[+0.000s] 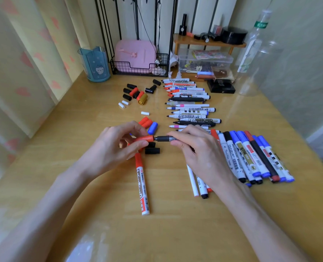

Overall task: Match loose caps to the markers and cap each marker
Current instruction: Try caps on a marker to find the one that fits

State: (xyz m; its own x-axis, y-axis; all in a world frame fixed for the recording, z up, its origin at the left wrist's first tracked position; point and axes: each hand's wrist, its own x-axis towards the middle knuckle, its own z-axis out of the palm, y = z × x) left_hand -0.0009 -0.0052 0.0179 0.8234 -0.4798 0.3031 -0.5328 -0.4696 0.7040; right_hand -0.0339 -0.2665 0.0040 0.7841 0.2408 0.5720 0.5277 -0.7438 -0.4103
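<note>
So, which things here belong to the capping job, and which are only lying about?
Job: red plastic cap, black-tipped marker, row of uncapped markers, scattered loose caps, pile of capped markers.
Lying about: blue cat-print cup, pink plastic case, clear plastic bottle.

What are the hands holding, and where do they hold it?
The left hand pinches a red cap round its middle; the right hand grips a marker by its barrel.

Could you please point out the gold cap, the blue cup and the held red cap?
gold cap (142,99), head view, its side.
blue cup (97,68), head view, front wall.
held red cap (146,138), head view, exposed middle.
</note>
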